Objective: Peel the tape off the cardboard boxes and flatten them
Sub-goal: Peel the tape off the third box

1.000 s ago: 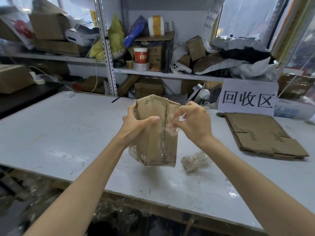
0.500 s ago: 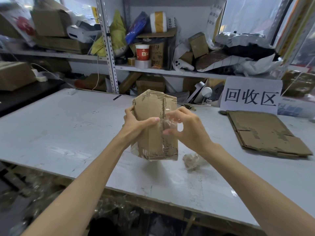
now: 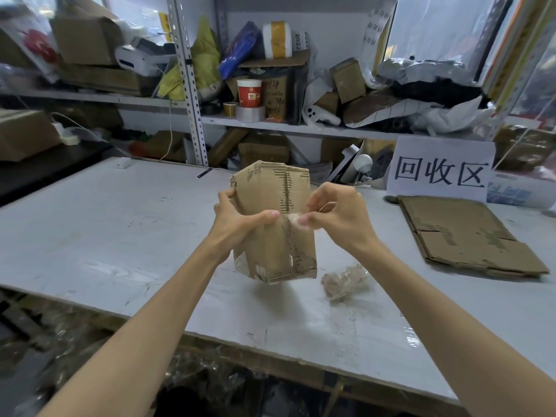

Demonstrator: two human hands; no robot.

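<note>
The left forearm (image 3: 156, 302) and right forearm (image 3: 436, 299), both bare, reach forward and converge. The left hand (image 3: 240, 227) grips the cardboard box (image 3: 270, 191) by its left side, thumb laid across the front. The right hand (image 3: 340, 219) pinches clear tape (image 3: 296, 221) between thumb and curled fingers.

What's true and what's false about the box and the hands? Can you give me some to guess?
1. The left hand holds the cardboard box up off the table. True.
2. The right hand lies flat on the table. False: it pinches a bit of clear tape on the front of the box.
3. A crumpled wad of peeled tape lies on the table to the right of the box. True.
4. The flattened cardboard lies at the left end of the table. False: it lies on the right side, in front of the white sign.
</note>
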